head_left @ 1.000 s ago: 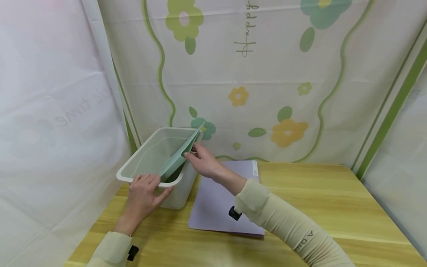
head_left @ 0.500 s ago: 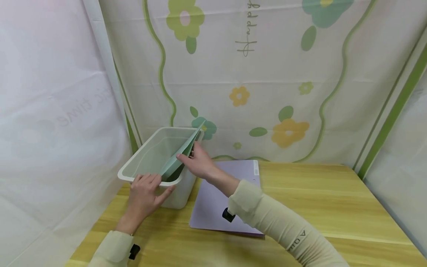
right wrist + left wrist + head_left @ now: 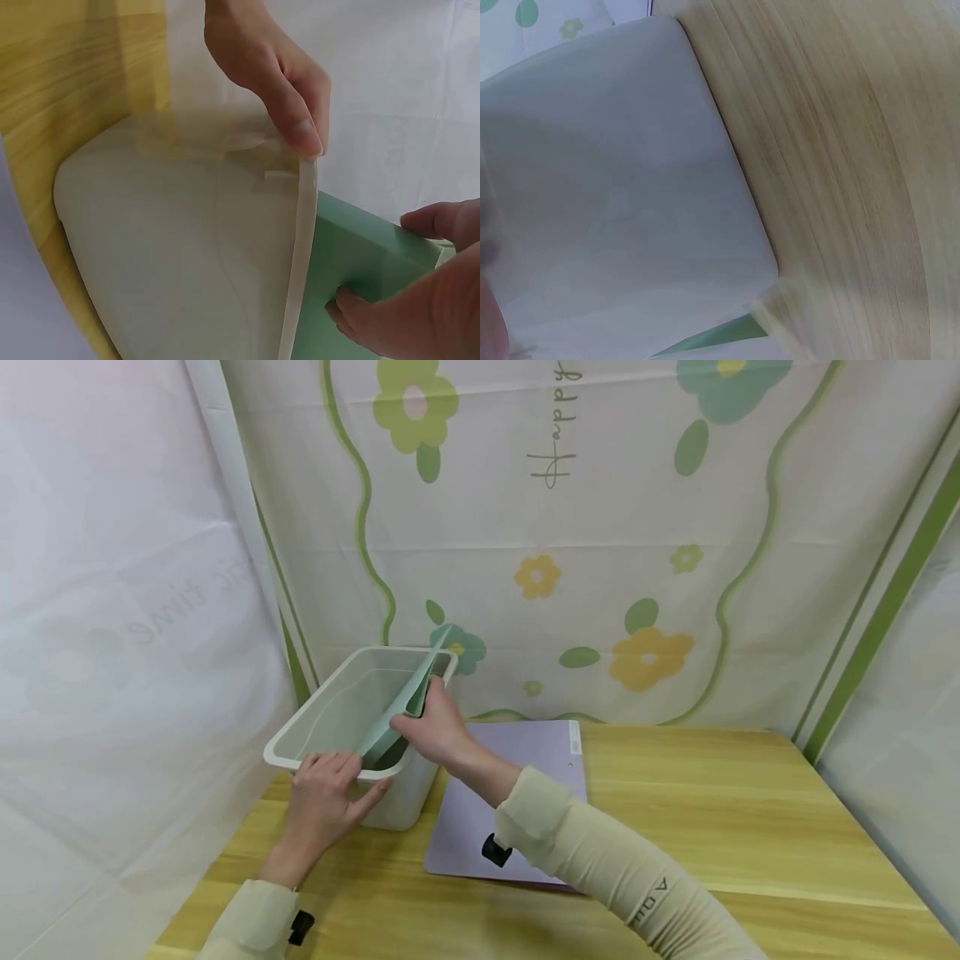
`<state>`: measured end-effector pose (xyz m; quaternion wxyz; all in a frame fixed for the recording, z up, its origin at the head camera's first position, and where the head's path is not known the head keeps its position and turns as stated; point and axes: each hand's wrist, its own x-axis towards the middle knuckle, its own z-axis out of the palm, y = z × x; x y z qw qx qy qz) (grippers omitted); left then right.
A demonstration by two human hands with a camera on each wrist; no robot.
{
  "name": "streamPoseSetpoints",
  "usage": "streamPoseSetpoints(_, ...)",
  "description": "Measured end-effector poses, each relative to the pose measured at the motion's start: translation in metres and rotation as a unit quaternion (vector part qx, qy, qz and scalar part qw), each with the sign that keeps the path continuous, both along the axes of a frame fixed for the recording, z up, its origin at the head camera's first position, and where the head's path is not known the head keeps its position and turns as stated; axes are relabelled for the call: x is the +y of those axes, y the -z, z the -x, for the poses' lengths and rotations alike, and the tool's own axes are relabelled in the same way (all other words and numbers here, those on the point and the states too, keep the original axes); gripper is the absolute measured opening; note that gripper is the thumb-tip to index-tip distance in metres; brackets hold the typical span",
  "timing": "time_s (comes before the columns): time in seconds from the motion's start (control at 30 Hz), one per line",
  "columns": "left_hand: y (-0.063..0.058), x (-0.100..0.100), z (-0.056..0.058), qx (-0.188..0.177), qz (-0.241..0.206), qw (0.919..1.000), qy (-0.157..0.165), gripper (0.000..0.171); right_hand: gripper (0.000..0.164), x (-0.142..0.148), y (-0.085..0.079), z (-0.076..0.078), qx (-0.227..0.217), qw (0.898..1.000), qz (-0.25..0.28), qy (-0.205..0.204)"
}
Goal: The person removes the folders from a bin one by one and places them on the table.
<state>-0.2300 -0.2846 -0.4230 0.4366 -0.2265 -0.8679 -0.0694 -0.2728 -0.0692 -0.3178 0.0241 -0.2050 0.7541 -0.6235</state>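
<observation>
A white plastic bin (image 3: 397,802) stands on the left side of the table. My left hand (image 3: 322,797) holds its near rim, fingers over the edge and thumb outside. Inside the bin a light green folder (image 3: 408,695) leans at a slant, its far corner above the rim. My right hand (image 3: 438,727) grips the folder by its upper edge, thumb on one side and fingers on the other. In the right wrist view the green folder (image 3: 337,255) shows a thick, box-like spine, and its lower part is hidden behind the bin wall.
A purple folder (image 3: 472,827) with a white label lies flat on the wooden table (image 3: 697,810), right of the bin and partly under my right forearm. A flower-printed cloth (image 3: 600,527) hangs behind the table, and a white cloth (image 3: 112,693) hangs at the left.
My right hand has shifted left and nearer along the green folder and now holds it more fully. The folder's far corner has moved slightly left. My left hand stays on the rim.
</observation>
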Motion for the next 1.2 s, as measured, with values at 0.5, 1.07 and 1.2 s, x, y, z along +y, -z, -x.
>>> streamPoseSetpoints(0.5,-0.001,0.0,-0.001,-0.005,0.001,1.0,-0.004,0.061,0.052,-0.009,-0.001,0.001,-0.025,1.0,0.003,-0.004)
streamPoseSetpoints(1.07,0.001,0.0,0.0,0.009,-0.001,1.0,0.0,0.062,0.042,-0.013,0.011,0.014,0.029,0.996,0.08,0.025)
streamPoseSetpoints(1.2,0.001,0.0,0.001,0.011,-0.001,0.9999,0.002,0.062,0.041,-0.012,0.012,0.018,0.029,0.994,0.097,0.045)
